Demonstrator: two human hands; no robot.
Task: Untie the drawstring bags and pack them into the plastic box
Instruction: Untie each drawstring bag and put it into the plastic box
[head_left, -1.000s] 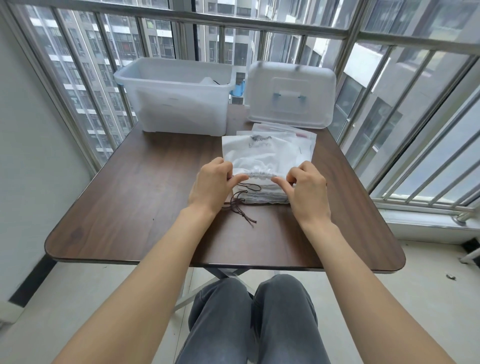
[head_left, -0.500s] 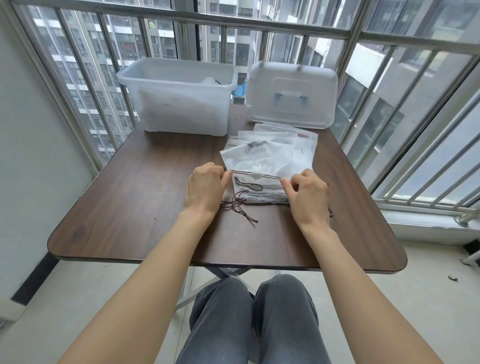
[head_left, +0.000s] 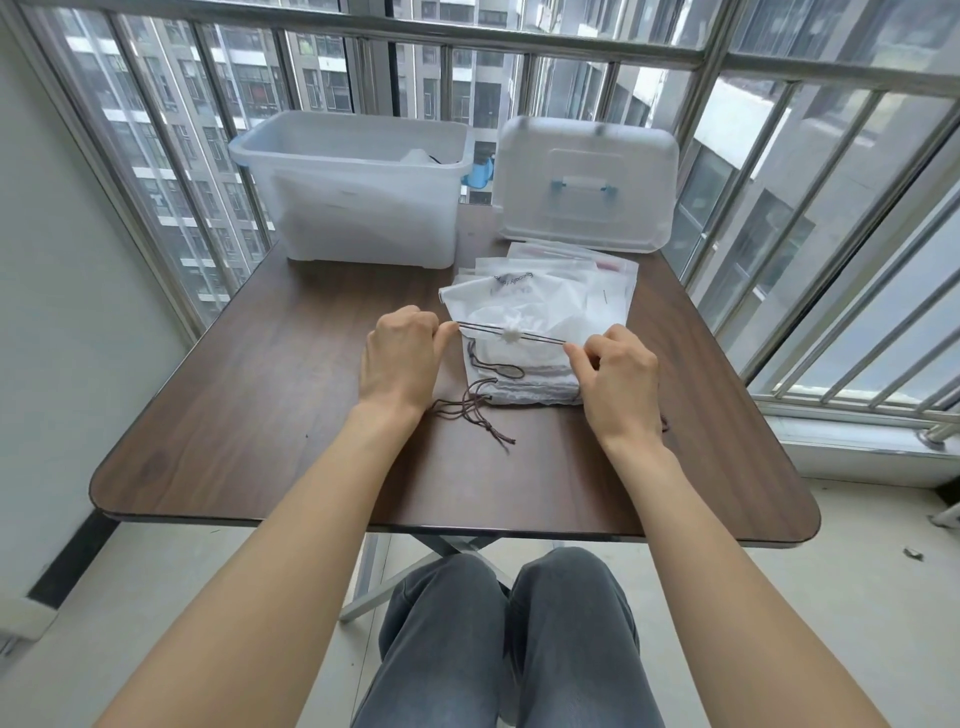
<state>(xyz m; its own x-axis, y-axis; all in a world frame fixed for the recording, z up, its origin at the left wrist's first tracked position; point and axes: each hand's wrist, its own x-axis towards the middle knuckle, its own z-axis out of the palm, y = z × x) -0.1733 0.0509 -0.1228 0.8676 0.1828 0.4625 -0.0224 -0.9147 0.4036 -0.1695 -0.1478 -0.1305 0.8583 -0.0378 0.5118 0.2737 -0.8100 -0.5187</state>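
A white drawstring bag (head_left: 519, 306) lies on top of a stack of similar bags (head_left: 524, 387) at the middle of the brown table (head_left: 270, 415). Its mouth is cinched into a small bunch at the centre, and the dark cord (head_left: 483, 330) runs taut to both sides. My left hand (head_left: 402, 358) pinches the cord's left end and my right hand (head_left: 615, 371) pinches the right end. The translucent plastic box (head_left: 353, 192) stands open at the back left, with something white and a dark cord showing inside.
The box's lid (head_left: 584, 182) leans upright at the back right. Flat clear packets (head_left: 597, 270) lie behind the stack. Loose brown cords (head_left: 472, 410) trail off the stack's near left corner. Window bars enclose the table on three sides.
The top bag's mouth was spread wide a second ago. Both hands then pulled the cords apart, cinching it shut into a small bunch, and they moved slightly further apart.
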